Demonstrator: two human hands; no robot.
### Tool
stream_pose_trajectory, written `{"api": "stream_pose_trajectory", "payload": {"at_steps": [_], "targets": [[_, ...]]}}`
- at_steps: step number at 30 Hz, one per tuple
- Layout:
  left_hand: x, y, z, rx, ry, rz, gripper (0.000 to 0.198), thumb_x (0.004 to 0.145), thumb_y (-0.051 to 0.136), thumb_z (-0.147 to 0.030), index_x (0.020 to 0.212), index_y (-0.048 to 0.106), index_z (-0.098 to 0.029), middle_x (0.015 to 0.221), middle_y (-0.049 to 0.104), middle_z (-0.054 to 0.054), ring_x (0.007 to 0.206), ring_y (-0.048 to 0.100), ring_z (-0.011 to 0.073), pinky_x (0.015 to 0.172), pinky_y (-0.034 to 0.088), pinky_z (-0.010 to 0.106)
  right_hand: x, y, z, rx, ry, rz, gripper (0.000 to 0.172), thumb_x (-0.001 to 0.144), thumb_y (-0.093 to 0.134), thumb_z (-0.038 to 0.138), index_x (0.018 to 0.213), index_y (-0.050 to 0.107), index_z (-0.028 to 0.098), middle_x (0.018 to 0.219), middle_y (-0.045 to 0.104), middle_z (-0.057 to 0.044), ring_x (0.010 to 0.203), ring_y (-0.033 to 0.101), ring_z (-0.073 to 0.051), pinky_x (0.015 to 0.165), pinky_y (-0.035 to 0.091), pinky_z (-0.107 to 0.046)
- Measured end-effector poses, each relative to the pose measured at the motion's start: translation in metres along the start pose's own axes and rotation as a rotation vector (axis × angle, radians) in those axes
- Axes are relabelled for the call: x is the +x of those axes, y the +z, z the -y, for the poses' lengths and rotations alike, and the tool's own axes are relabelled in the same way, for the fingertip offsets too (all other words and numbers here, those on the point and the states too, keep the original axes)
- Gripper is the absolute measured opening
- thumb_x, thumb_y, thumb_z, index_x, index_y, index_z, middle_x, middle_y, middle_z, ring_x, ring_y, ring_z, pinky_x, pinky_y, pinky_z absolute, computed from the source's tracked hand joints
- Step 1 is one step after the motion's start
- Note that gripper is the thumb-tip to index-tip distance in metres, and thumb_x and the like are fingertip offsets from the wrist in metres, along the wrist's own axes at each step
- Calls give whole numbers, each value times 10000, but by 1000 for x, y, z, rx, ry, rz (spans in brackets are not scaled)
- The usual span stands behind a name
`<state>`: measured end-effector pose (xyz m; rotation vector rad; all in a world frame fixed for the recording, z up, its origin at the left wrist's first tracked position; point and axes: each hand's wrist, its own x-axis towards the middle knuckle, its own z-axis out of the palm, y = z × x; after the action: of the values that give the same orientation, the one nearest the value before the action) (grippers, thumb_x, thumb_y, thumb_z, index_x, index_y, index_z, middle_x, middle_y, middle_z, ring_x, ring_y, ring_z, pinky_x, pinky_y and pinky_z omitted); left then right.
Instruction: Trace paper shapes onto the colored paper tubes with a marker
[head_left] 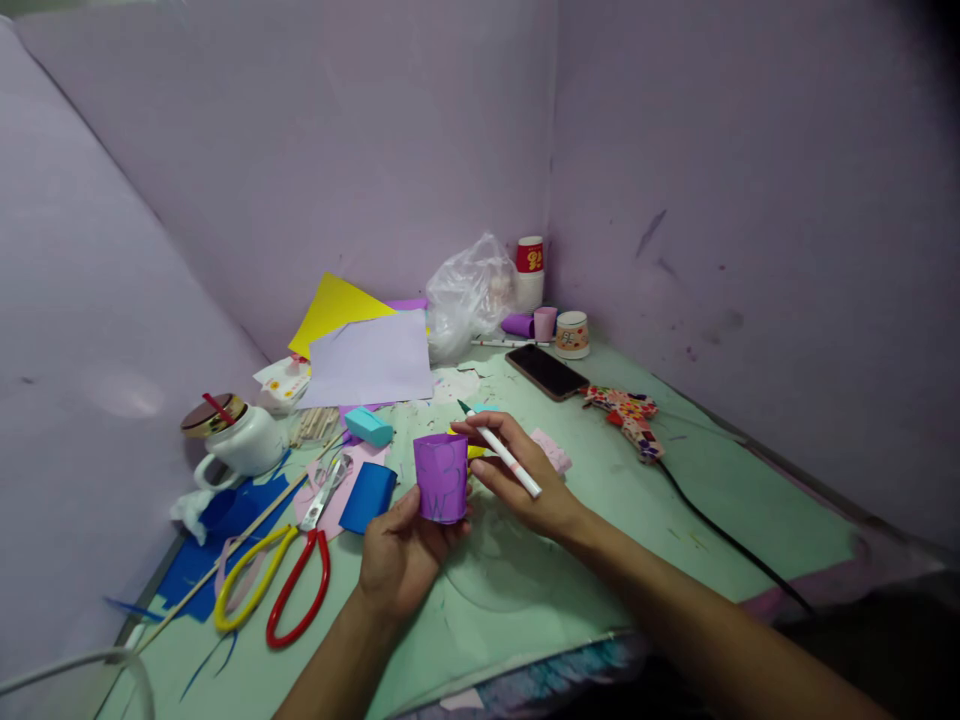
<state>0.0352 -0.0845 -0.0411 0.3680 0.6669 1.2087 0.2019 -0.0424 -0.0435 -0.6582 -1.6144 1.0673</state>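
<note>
A small purple paper cup (441,480) with dark lines drawn on its side stands upright in my left hand (403,560), whose fingers wrap round its lower part. My right hand (525,475) holds a white marker (506,455) with a dark green tip, which points up and left above the cup's right rim. The fingertips of my right hand are close to the cup's right edge. A blue paper roll (368,497) lies just left of the cup, and a light blue block (368,427) sits behind it.
Scissors (309,530) with yellow and red handles lie at the left, near a white mug (251,442). Behind are paper sheets (371,360) and a plastic bag (469,295). A phone (546,371) and a patterned glue gun (630,415) with a black cord lie at the right.
</note>
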Motion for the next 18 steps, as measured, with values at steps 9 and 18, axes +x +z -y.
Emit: {"api": "stream_pose_trajectory", "payload": {"at_steps": [9, 18], "targets": [[1, 3, 3, 82, 73, -58, 186, 848, 562, -169, 960, 692, -99, 865, 727, 126, 728, 670, 219, 632, 561, 347, -1, 4, 4, 45, 55, 93, 499, 816, 630, 220, 1242, 374, 260, 1293, 505, -114, 1001, 628, -206, 891, 528, -406], [-5, 2, 6, 436, 331, -212, 423, 672, 779, -339, 1021, 677, -122, 952, 730, 93, 868, 672, 229, 715, 518, 274, -2, 6, 3, -13, 45, 67, 540, 782, 661, 164, 1242, 398, 269, 1155, 589, -86, 1089, 601, -243, 854, 547, -396]]}}
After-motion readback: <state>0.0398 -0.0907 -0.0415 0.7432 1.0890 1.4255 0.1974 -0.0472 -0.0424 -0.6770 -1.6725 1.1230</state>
